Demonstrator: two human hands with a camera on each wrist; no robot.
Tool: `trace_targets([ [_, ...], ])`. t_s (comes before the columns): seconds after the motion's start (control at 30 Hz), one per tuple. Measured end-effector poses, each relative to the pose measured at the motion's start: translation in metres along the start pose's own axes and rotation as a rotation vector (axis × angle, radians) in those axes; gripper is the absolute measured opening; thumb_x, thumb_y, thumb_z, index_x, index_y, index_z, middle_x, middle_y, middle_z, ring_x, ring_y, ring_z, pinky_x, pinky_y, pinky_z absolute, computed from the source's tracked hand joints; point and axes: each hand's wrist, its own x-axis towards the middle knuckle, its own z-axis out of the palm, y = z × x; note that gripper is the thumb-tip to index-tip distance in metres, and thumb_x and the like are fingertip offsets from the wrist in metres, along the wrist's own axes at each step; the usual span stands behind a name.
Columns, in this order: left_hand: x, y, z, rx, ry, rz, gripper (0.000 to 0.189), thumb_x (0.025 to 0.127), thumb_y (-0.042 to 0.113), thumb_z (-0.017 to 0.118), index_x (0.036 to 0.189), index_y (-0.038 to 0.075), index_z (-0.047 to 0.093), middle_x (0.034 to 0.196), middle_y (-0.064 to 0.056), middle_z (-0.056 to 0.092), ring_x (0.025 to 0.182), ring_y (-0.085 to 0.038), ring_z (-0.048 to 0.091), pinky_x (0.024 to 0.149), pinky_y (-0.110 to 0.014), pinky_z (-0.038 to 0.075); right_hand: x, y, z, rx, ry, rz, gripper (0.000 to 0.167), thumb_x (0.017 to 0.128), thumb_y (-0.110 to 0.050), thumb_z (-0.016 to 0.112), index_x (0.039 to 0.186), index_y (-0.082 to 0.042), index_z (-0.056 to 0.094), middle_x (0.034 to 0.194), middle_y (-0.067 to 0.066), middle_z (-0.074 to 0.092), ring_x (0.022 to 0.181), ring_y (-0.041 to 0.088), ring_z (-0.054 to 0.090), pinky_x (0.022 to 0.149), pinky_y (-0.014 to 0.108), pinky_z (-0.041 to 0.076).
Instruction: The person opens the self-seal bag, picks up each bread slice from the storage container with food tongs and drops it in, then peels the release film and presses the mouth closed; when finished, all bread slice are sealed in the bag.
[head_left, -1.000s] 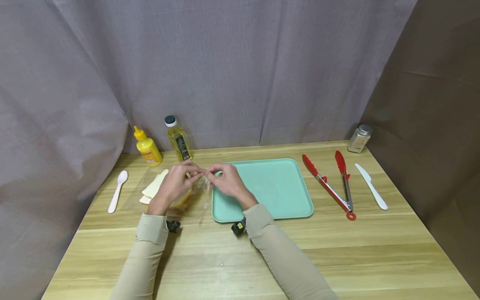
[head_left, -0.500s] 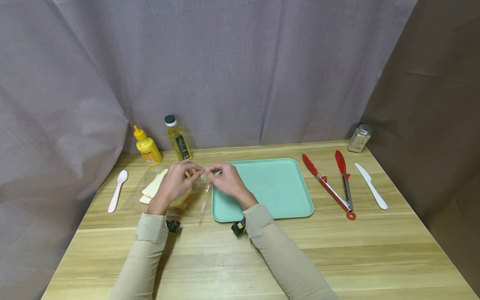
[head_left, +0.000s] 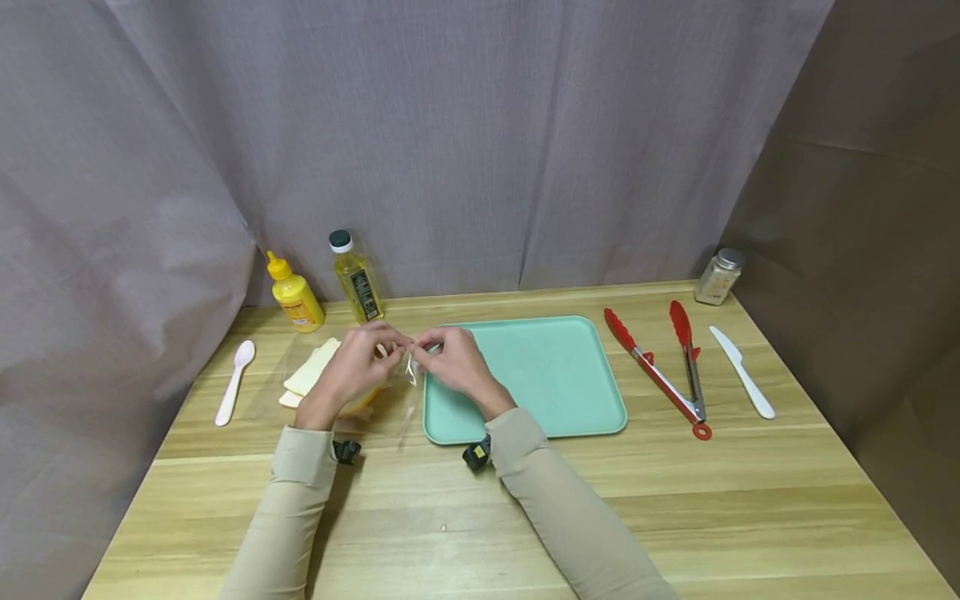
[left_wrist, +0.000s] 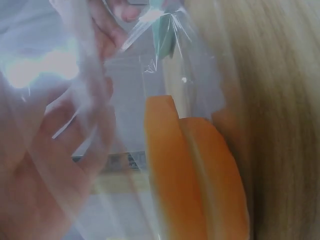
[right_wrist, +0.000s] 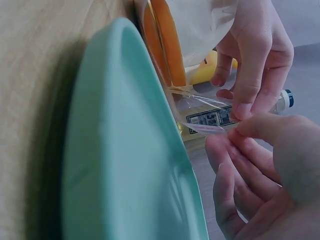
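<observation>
Fingertip to fingertip, my left hand [head_left: 356,362] and my right hand [head_left: 453,362] pinch the gathered edge of a clear plastic bag [head_left: 410,372]. White bread slices [head_left: 313,368] with orange-brown crusts lie inside it, partly hidden under the left hand. Close up in the left wrist view, two crusts [left_wrist: 175,165] show through the shiny film, with the left hand's fingers behind it. From the right wrist, a thin reddish strip [right_wrist: 205,128] runs along the pinched edge, between both hands' thumbs and fingers. The right hand overlaps the left side of the teal tray [head_left: 543,379].
Behind the bag stand a yellow squeeze bottle [head_left: 297,302] and an oil bottle [head_left: 358,283]. A white spoon [head_left: 235,383] lies at left. Right of the tray are red-tipped tongs [head_left: 667,379], a white knife [head_left: 742,371] and a spice jar [head_left: 717,279].
Both hands stay in nearly the same place, their fingers shifting slightly at the bag's edge. The folds and glints of the film beneath the fingertips have changed.
</observation>
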Motion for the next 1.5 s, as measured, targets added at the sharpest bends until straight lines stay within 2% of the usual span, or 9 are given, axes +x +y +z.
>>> trace_targets([
  [0.13, 0.0, 0.001, 0.0, 0.012, 0.0, -0.02, 0.013, 0.103, 0.014, 0.074, 0.111, 0.012, 0.085, 0.104, -0.001, 0.077, 0.086, -0.014, 0.067, 0.075, -0.031, 0.062, -0.002, 0.0, -0.001, 0.007, 0.018, -0.02, 0.015, 0.102, -0.019, 0.07, 0.105, -0.014, 0.084, 0.103, 0.004, 0.082, 0.073, 0.015, 0.077, 0.056, 0.019, 0.049],
  [0.37, 0.0, 0.002, 0.0, 0.029, 0.024, -0.058, 0.012, 0.104, 0.022, 0.075, 0.107, 0.016, 0.085, 0.101, 0.001, 0.077, 0.082, -0.015, 0.068, 0.071, -0.032, 0.06, -0.001, 0.001, -0.001, -0.038, 0.042, -0.049, 0.015, 0.1, -0.022, 0.068, 0.102, -0.016, 0.082, 0.099, 0.001, 0.079, 0.084, 0.014, 0.07, 0.074, 0.025, 0.055],
  [0.6, 0.0, -0.002, 0.002, 0.047, 0.053, -0.083, 0.012, 0.104, 0.027, 0.075, 0.104, 0.02, 0.085, 0.099, 0.004, 0.077, 0.079, -0.013, 0.068, 0.068, -0.032, 0.06, -0.002, 0.0, -0.001, -0.044, 0.024, -0.069, 0.013, 0.1, -0.022, 0.069, 0.1, -0.019, 0.082, 0.093, 0.001, 0.077, 0.079, 0.011, 0.066, 0.07, 0.024, 0.054],
  [0.7, 0.002, -0.004, 0.006, 0.018, 0.054, -0.061, 0.013, 0.105, 0.028, 0.074, 0.104, 0.02, 0.085, 0.1, 0.005, 0.079, 0.082, -0.012, 0.069, 0.076, -0.036, 0.061, -0.005, 0.002, -0.004, -0.035, 0.036, -0.07, 0.013, 0.099, -0.02, 0.069, 0.099, -0.017, 0.082, 0.091, 0.002, 0.075, 0.078, 0.011, 0.065, 0.07, 0.024, 0.053],
  [0.83, 0.003, -0.006, 0.011, -0.025, 0.052, -0.04, 0.014, 0.105, 0.025, 0.073, 0.106, 0.016, 0.084, 0.105, 0.001, 0.08, 0.089, -0.015, 0.072, 0.085, -0.041, 0.063, -0.01, 0.006, -0.009, -0.023, 0.029, -0.063, 0.013, 0.097, -0.017, 0.07, 0.098, -0.013, 0.082, 0.089, 0.002, 0.074, 0.078, 0.012, 0.064, 0.072, 0.024, 0.053],
  [1.07, -0.001, -0.013, 0.011, -0.06, 0.112, -0.112, 0.014, 0.105, 0.019, 0.073, 0.106, 0.009, 0.082, 0.109, -0.008, 0.08, 0.093, -0.023, 0.078, 0.085, -0.04, 0.068, -0.02, 0.01, -0.02, -0.027, -0.021, -0.07, 0.013, 0.096, -0.014, 0.069, 0.096, -0.012, 0.082, 0.088, 0.001, 0.074, 0.08, 0.014, 0.063, 0.072, 0.025, 0.053],
  [1.5, -0.004, -0.018, 0.012, -0.115, 0.115, -0.152, 0.014, 0.105, 0.02, 0.073, 0.106, 0.008, 0.082, 0.107, -0.009, 0.08, 0.096, -0.024, 0.078, 0.09, -0.042, 0.067, -0.035, 0.012, -0.042, -0.038, -0.015, -0.062, 0.014, 0.095, -0.015, 0.068, 0.092, -0.019, 0.081, 0.081, -0.002, 0.07, 0.074, 0.013, 0.059, 0.069, 0.027, 0.05],
])
